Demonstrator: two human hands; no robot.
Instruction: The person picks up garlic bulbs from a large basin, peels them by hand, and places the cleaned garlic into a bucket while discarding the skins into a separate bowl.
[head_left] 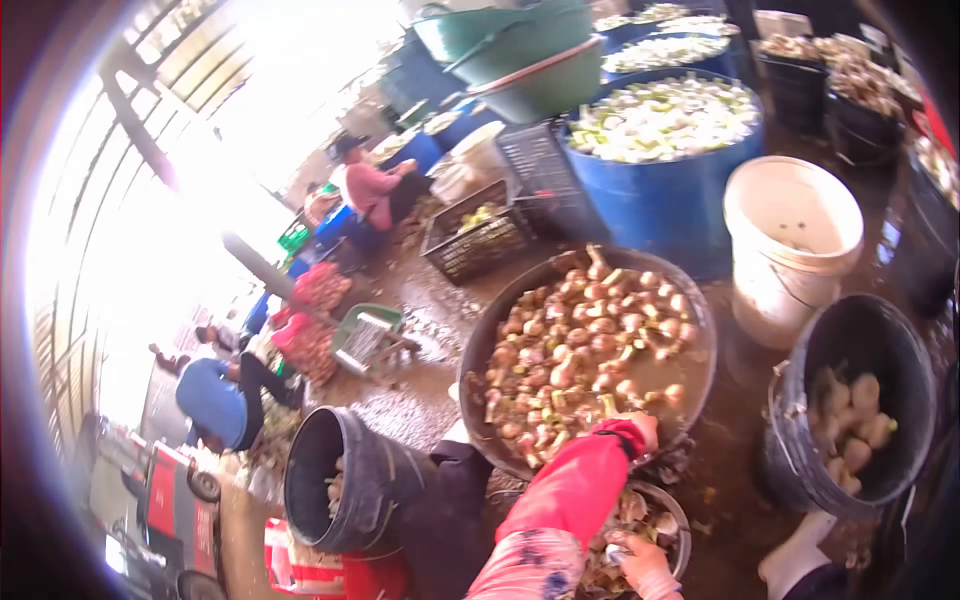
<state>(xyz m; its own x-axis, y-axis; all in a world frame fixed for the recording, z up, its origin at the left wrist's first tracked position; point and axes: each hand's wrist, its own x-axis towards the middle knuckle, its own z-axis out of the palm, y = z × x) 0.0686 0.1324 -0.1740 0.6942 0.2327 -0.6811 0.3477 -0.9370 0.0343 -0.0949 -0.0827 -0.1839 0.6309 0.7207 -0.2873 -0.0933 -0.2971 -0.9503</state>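
Observation:
My left hand (640, 430), in a red sleeve, reaches over the near rim of a wide round tub (706, 375) filled with brown-skinned onions (565, 370) and muddy water. The fingers sit right beside an onion stalk and are mostly hidden by the hand itself. Below it, my right hand (645, 568) is closed round a small pale thing, whose kind I cannot tell. That hand is over a metal basin (684, 530) of onion skins and scraps, between my legs.
Dark buckets with onions stand right (785, 440) and left (385, 500). A white bucket (750, 290) and a blue drum (640, 215) of pale trimmed onions stand beyond the tub. A black crate (475, 245), a small stool (368, 340) and several people are farther left.

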